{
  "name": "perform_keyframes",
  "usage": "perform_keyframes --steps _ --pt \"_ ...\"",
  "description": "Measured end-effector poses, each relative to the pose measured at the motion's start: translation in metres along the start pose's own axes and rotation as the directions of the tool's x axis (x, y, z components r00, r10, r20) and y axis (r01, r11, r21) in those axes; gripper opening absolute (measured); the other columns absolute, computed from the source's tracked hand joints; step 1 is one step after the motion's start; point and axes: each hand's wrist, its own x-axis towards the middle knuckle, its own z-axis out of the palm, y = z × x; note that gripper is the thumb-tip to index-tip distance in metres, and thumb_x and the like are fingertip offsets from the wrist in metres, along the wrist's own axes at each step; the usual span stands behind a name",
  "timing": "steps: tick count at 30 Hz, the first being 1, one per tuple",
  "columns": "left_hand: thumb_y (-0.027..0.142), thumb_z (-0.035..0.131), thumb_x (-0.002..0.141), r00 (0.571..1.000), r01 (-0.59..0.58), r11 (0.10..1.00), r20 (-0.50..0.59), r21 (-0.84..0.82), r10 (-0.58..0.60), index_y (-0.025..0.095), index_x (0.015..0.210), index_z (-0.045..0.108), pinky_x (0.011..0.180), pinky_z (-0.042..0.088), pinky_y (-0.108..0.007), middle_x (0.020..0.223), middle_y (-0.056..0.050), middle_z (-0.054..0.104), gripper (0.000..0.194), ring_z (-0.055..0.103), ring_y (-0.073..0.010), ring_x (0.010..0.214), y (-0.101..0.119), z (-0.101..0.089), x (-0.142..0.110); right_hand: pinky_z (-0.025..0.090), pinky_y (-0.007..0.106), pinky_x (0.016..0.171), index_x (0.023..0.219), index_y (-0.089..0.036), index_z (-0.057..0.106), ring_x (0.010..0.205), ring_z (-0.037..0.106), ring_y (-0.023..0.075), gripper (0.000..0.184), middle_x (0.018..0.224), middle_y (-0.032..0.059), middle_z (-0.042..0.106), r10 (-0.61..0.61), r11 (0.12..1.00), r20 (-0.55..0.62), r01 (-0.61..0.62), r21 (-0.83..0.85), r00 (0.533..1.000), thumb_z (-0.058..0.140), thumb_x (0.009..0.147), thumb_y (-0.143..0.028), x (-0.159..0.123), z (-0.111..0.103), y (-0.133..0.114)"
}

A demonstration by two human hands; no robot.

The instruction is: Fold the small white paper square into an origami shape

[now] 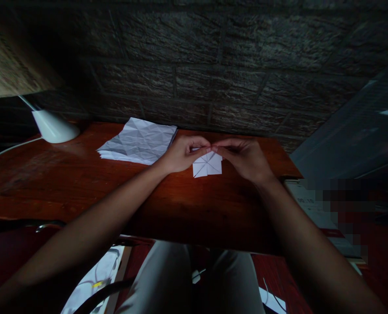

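A small square of folded white paper [207, 167], with crease lines meeting at its middle, is near the centre of the wooden table. My left hand [185, 153] pinches its far edge between thumb and fingers. From the other side my right hand [244, 157] pinches the same far edge, its fingertips meeting those of the left. The fingers hide the paper's far edge. Just left of my left hand lies a stack of creased white sheets [138, 140], its top sheet marked with a grid of folds.
A white lamp base [55, 126] under a woven shade [14, 61] stands at the left, its cord trailing off. A dark brick wall [194, 74] rises behind the wooden table [181, 205]. A grey panel [351, 122] leans at the right, above a pale box [307, 205].
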Motion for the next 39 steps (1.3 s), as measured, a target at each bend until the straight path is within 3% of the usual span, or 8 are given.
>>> perform_keyframes --steps 11,15,22,26,33,39 --pt "0.039 0.075 0.092 1.0 0.0 0.997 -0.017 -0.073 -0.002 0.017 0.097 0.077 0.088 0.059 -0.031 0.1 -0.006 0.081 0.022 0.074 -0.0172 0.095 -0.003 0.0 0.004 0.059 0.037 0.083 0.087 -0.024 0.085 0.084 0.074 0.0206 0.031 0.093 0.0037 0.084 0.006 1.0 0.002 -0.006 -0.01 1.0 0.089 0.078 -0.054 0.001 -0.002 -0.002" --pt "0.037 0.082 0.086 1.0 0.014 0.989 -0.022 -0.148 -0.017 0.017 0.109 0.075 0.093 0.059 -0.034 0.108 -0.007 0.081 0.031 0.075 -0.0191 0.101 -0.007 0.002 0.003 0.057 0.035 0.079 0.085 -0.023 0.084 0.079 0.071 0.019 0.031 0.088 0.0033 0.082 0.022 0.999 -0.045 -0.024 -0.034 0.999 0.087 0.079 -0.053 0.001 0.0 -0.002" --pt "0.041 0.084 0.086 0.993 0.044 0.995 -0.109 -0.089 -0.054 0.018 0.109 0.079 0.103 0.057 -0.038 0.116 -0.009 0.082 0.033 0.076 -0.0213 0.109 -0.011 0.004 0.002 0.054 0.033 0.075 0.084 -0.02 0.082 0.076 0.069 0.0182 0.029 0.082 0.0037 0.079 0.081 0.995 -0.13 -0.088 -0.053 0.988 0.084 0.081 -0.049 0.001 0.003 0.002" --pt "0.036 0.082 0.088 0.99 0.04 0.996 -0.136 -0.074 -0.05 0.019 0.107 0.081 0.102 0.058 -0.037 0.114 -0.008 0.083 0.026 0.076 -0.0207 0.107 -0.007 0.005 0.002 0.053 0.033 0.073 0.082 -0.02 0.081 0.073 0.068 0.0179 0.027 0.077 0.0032 0.078 0.113 0.99 -0.157 -0.124 -0.062 0.981 0.084 0.081 -0.047 0.0 0.004 0.003" --pt "0.032 0.077 0.091 0.977 0.069 0.998 -0.2 -0.005 -0.068 0.02 0.103 0.082 0.096 0.06 -0.034 0.108 -0.006 0.085 0.018 0.077 -0.0194 0.102 -0.005 0.008 0.002 0.053 0.034 0.073 0.078 -0.022 0.079 0.072 0.068 0.017 0.016 0.074 0.0013 0.077 0.066 0.995 -0.177 -0.078 -0.064 0.982 0.082 0.082 -0.037 0.0 0.005 0.005" --pt "0.031 0.077 0.091 0.975 0.085 0.996 -0.207 0.003 -0.082 0.02 0.102 0.081 0.096 0.06 -0.034 0.107 -0.006 0.085 0.016 0.078 -0.0187 0.1 -0.004 0.01 0.002 0.052 0.034 0.073 0.075 -0.021 0.076 0.069 0.066 0.0161 0.017 0.073 0.0009 0.075 0.076 0.995 -0.191 -0.085 -0.041 0.979 0.083 0.08 -0.037 0.0 0.008 0.003"
